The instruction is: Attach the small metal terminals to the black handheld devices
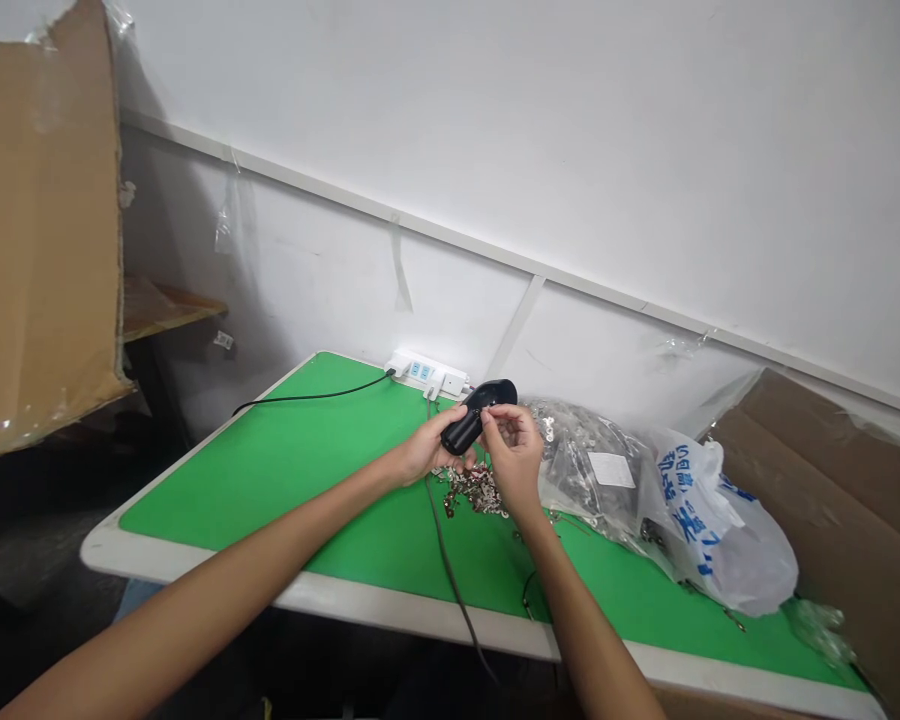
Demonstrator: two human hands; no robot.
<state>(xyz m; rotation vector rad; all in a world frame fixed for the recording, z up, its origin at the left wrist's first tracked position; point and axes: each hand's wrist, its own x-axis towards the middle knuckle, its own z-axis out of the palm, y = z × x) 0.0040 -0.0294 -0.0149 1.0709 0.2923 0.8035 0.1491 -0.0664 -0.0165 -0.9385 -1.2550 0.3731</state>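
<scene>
Two bare hands meet over one black object [495, 394], held above the far middle of a green table [270, 460]. The left hand [429, 448] is wrapped around it from the left; the right hand [514, 440] has its thumb and fingers brought together against its right side, and I cannot tell whether a small piece is pinched there.

The object's long axis runs aslant, from a rounded, narrower end at near left to a broader, flared end at far right.

Below the hands lies one heap of small metal pieces [476, 490], too many to count. One white power strip [421, 370] sits along the far edge, with one black cable [315, 398] leading left and one grey cable [441, 545] crossing to the near edge.

To the right are two bags: a clear bag [577, 440] bearing one white label [612, 470], its print too faint to read, and a white bag [754, 555] with large blue characters, tilted and creased, which I cannot make out reliably.
</scene>
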